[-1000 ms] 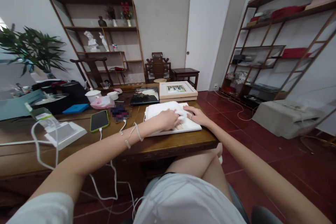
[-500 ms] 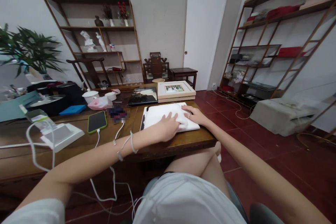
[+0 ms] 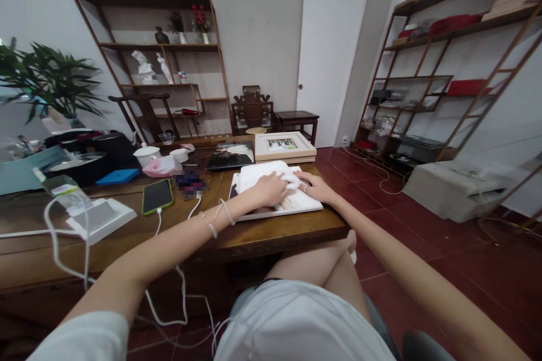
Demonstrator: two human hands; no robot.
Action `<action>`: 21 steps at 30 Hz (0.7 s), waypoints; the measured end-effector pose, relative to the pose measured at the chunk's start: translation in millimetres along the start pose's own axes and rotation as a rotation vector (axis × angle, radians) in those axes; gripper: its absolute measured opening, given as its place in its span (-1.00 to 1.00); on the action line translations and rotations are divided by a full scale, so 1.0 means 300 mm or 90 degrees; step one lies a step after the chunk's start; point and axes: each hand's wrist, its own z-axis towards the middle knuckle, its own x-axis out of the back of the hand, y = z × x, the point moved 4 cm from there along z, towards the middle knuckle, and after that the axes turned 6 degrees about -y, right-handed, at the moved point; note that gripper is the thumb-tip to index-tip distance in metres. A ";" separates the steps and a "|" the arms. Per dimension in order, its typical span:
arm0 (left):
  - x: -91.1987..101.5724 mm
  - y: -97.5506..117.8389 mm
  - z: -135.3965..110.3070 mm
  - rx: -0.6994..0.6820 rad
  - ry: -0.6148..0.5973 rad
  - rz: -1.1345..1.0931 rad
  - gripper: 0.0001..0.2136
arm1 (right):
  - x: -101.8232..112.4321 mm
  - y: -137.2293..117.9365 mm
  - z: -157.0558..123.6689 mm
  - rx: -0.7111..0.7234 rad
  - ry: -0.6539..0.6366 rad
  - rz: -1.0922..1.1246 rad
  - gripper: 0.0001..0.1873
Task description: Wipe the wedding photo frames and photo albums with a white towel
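A white picture frame (image 3: pixel 296 206) lies flat near the right end of the wooden table (image 3: pixel 271 234). A white cloth (image 3: pixel 262 173) is bunched over its far half. My left hand (image 3: pixel 267 189) presses down on the cloth with its fingers curled on it. My right hand (image 3: pixel 312 185), wearing a ring, rests on the frame's right side with fingers spread, touching the edge of the cloth. Under the cloth a strip of the picture shows near my left hand.
Behind the white frame lie a stack of light wooden frames (image 3: pixel 284 146) and a dark picture (image 3: pixel 232 155). A phone in a green case (image 3: pixel 157 195) charges to the left, beside a white box (image 3: pixel 99 217), cups (image 3: pixel 146 155) and cables. Shelves line both walls.
The cloth lay spread flat half a second ago; now it is gathered toward the far side, and my left hand has slid away from me with it. My right hand stays in place.
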 end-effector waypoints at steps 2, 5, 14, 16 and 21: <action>-0.018 -0.037 0.056 0.024 0.019 -0.013 -0.62 | 0.001 -0.002 0.000 -0.008 0.004 -0.001 -0.61; -0.041 -0.063 0.097 0.023 0.035 -0.028 -0.60 | 0.001 0.001 0.002 -0.014 0.008 0.007 -0.64; -0.019 0.125 -0.116 -0.016 0.014 0.032 -0.65 | -0.002 0.019 0.009 0.004 0.011 0.015 -0.60; -0.001 0.190 -0.191 -0.049 0.021 0.047 -0.66 | 0.000 0.021 0.008 0.012 0.010 0.018 -0.57; 0.026 0.234 -0.244 -0.085 0.024 0.035 -0.67 | 0.002 0.023 0.005 0.023 0.005 0.028 -0.48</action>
